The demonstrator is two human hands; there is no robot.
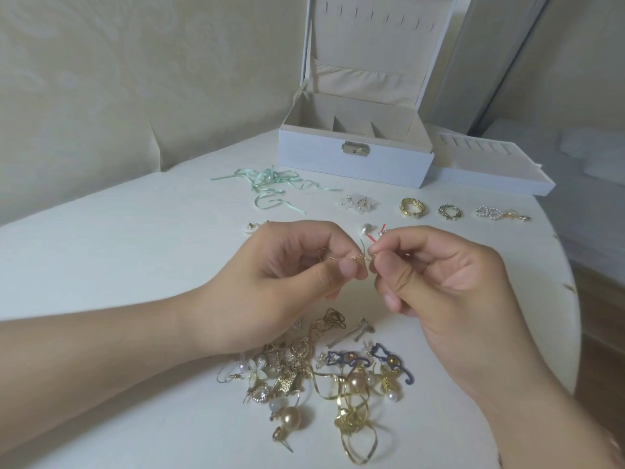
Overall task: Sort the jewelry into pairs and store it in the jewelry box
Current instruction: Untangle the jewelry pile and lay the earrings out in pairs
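While both hands hovered above the white bench (135,252), the left hand (284,282) and the right hand (439,282) met at the centre, each pinching one end of a small gold earring piece (122,257) between thumb and forefinger; the other fingers (395,301) were curled in. Beneath the hands, at 6 o'clock, lay the unsorted jewelry pile (314,374): gold chains, pearl drops, flower pieces and two blue cat-shaped earrings (368,360) side by side. At 12 o'clock stood the white jewelry box (355,157), lid upright, its divided compartments showing; its tray (490,164) sat just beside it at 1 o'clock. Between box and hands ran a row of sorted items: a tangle of mint ribbon (270,187) at 11 o'clock, white flower studs (358,203), a gold ring (412,208), a smaller ring (449,211) and a pearl piece (497,213) toward 2 o'clock. A pearl stud (367,228) lay just beyond the fingertips, another stud (252,227) at 10 o'clock.
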